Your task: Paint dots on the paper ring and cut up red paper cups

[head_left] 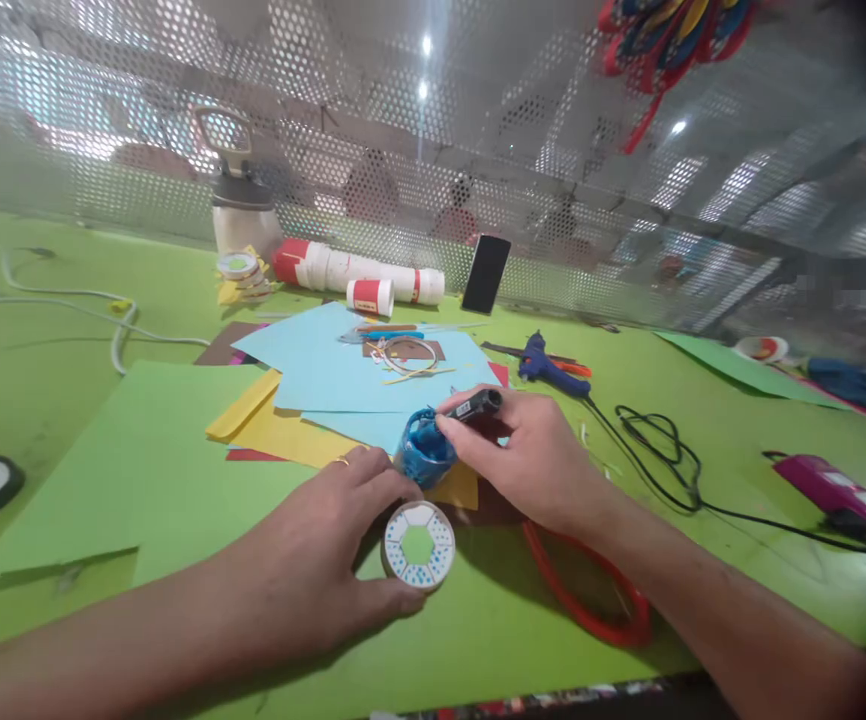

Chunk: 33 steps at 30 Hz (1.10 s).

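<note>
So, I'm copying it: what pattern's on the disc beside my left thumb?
Disc: white, mostly blue-dotted, around a green hexagon; head view.

Bare strip along the bench's (493, 660) front edge, before the disc (418, 546); passable. Red loop (587, 617) intrudes on its right, under the forearm. Blue jar (424, 455) hemmed between left hand (320, 540) and right hand (530, 440). Cord (694, 497) snakes toward right edge, snag risk. Back edge: bottle (244, 215), phone (486, 274), perforated screen (178, 170) walling it off.
</note>
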Each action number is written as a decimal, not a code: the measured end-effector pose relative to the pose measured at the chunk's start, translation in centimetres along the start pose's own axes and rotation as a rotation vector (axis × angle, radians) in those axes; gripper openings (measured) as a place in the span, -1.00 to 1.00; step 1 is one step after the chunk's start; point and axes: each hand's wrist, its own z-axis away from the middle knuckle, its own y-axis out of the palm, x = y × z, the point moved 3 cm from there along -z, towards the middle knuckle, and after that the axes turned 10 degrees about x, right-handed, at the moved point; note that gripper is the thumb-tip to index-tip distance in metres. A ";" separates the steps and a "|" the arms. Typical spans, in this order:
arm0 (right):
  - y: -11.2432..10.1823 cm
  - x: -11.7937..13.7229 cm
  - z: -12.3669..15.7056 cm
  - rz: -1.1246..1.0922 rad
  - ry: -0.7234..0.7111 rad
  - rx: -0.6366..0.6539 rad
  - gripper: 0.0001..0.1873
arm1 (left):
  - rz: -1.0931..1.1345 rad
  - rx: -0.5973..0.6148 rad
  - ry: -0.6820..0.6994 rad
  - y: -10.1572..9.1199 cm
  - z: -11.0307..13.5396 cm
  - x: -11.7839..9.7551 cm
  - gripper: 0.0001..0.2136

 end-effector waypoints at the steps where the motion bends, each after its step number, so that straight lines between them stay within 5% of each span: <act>1: -0.2 0.1 0.1 -0.007 -0.007 -0.018 -0.83 | -0.001 0.003 0.000 0.0 0.0 -0.1 -0.67; 12: -2.8 0.2 1.8 -0.360 -0.010 -0.291 -0.82 | -0.054 -0.019 -0.005 -0.2 0.0 0.0 -0.66; 21: -2.6 -0.3 1.7 -0.913 0.188 -0.129 -0.71 | -0.070 -0.008 0.003 -0.3 0.0 -0.3 -0.65; 33: 0.0 -1.5 2.7 -1.026 0.266 -0.016 -0.69 | -0.084 -0.009 0.083 -0.4 0.0 -0.2 -0.66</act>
